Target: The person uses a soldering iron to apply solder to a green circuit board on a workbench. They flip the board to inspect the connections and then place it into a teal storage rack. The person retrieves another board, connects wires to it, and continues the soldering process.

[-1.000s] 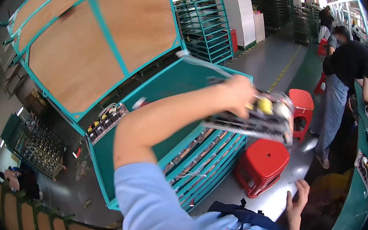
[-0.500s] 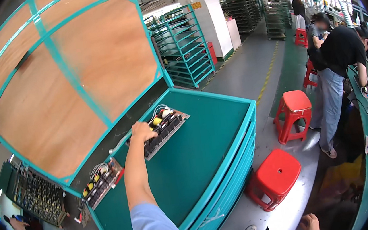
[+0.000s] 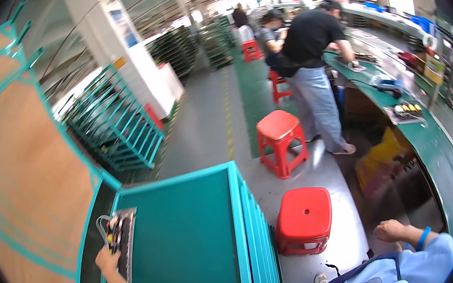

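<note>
My left hand (image 3: 108,259) reaches to the left side of the teal rack's top tray (image 3: 186,228). Its fingers are closed over the edge of a long circuit board (image 3: 128,229) with yellow and black parts and pale wires. The board lies flat along the tray's left edge. My right hand (image 3: 390,230) hangs beside my body, away from the workbench, with its fingers curled and nothing visible in them. A blue band (image 3: 423,238) circles that wrist.
A wooden panel in a teal frame (image 3: 30,162) stands at the left. Red stools (image 3: 303,216) are right of the rack. A person in a black shirt (image 3: 312,36) bends over the green bench (image 3: 431,142), where another circuit board (image 3: 406,113) lies. Slatted racks (image 3: 114,123) stand farther back.
My view has swung right, showing more of the bench and bending person. My left hand stays at the circuit board. My right hand and forearm have come further into view.
</note>
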The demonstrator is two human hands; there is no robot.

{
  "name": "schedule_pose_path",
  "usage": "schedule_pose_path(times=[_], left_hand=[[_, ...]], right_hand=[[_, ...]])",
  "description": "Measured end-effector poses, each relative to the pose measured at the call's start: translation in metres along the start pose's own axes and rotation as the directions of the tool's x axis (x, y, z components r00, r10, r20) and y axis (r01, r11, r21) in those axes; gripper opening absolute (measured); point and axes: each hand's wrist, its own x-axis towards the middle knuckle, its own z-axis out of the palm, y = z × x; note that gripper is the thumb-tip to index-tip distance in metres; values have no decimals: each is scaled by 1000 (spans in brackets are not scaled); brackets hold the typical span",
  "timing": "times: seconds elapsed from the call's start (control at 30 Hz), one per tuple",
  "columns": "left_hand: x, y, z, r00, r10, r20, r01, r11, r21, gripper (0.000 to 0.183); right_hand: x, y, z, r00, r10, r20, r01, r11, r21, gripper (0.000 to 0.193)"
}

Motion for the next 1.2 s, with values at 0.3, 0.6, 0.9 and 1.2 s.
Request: schedule_pose_path(times=[0.3, 0.6, 0.9, 1.2], left_hand=[[12, 24, 24, 996, -82, -35, 86, 987, 134, 39], [18, 84, -11, 939, -236, -250, 277, 951, 140, 26], [-56, 441, -32, 849, 392, -354, -484, 846, -224, 31], [-361, 866, 68, 303, 953, 5, -617, 200, -761, 33]], right_hand=[[1, -4, 2, 955, 163, 249, -180, 982, 50, 37], [-42, 54, 10, 968, 210, 139, -227, 966, 120, 37], [-103, 145, 5, 967, 212, -145, -171, 952, 255, 30], [-220, 275, 17, 732, 516, -445, -240, 806, 540, 12]])
